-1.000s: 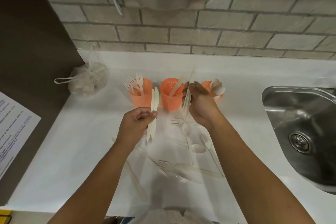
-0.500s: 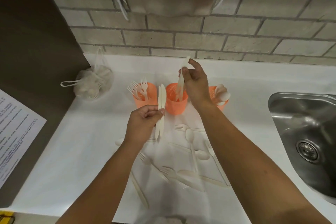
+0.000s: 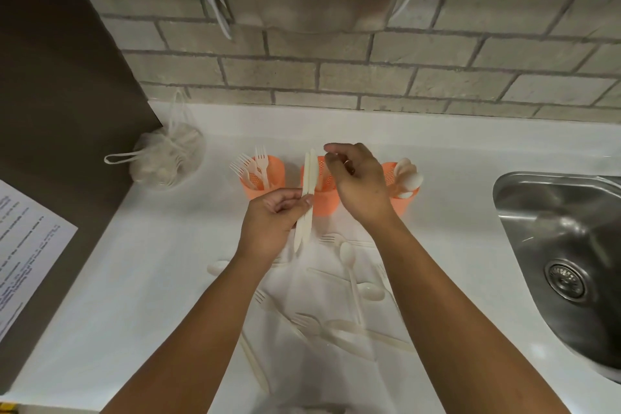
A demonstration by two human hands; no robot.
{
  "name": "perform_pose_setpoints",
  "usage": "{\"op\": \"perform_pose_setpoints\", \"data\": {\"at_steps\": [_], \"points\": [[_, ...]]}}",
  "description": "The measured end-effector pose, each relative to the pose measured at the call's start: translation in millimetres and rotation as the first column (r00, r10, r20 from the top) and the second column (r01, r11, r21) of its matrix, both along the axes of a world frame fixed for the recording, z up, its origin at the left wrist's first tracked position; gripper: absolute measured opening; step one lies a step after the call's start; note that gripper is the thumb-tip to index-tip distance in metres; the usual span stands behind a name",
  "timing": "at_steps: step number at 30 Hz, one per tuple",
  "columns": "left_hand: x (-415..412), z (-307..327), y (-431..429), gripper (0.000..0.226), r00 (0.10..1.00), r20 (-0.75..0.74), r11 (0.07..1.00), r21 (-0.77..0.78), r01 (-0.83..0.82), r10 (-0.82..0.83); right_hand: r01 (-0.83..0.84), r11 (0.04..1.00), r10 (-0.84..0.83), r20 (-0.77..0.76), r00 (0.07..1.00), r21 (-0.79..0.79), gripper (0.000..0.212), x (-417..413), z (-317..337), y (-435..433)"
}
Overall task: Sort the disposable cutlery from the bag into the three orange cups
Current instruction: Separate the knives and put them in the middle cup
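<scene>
The left hand [image 3: 272, 222] pinches two knives [image 3: 307, 198] upright just before the middle cup [image 3: 322, 203]. The right hand [image 3: 359, 185] hovers over that cup, fingers relaxed, empty. Loose cutlery [image 3: 349, 265] litters the surface [image 3: 151, 279] nearer than the cup, and the sink [image 3: 504, 185] lies well right of it.

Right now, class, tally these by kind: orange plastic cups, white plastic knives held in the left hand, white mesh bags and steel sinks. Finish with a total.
Orange plastic cups: 3
White plastic knives held in the left hand: 2
White mesh bag: 1
Steel sink: 1
Total: 7
</scene>
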State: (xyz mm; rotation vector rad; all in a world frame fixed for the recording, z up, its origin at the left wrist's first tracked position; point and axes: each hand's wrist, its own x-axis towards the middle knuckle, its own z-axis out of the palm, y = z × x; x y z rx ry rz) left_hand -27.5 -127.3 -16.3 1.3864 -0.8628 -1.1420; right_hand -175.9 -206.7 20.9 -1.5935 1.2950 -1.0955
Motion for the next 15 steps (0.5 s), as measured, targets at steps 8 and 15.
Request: {"op": "perform_pose_setpoints", "data": {"at_steps": [8, 15], "points": [[-0.9, 0.1, -0.5, 0.027, 0.996, -0.063, 0.998, -0.021, 0.061, -0.062, -0.276, 0.957, 0.283, -0.067, 0.957, 0.089, 0.041, -5.2, 7.8, -5.5], [5.2, 0.5, -0.2, 0.033, 0.999, -0.004, 0.999, -0.013, 0.043, -0.043, -0.122, 0.992, 0.124, -0.037, 0.992, 0.038, 0.039, -7.3, 21.8, -21.4]]}}
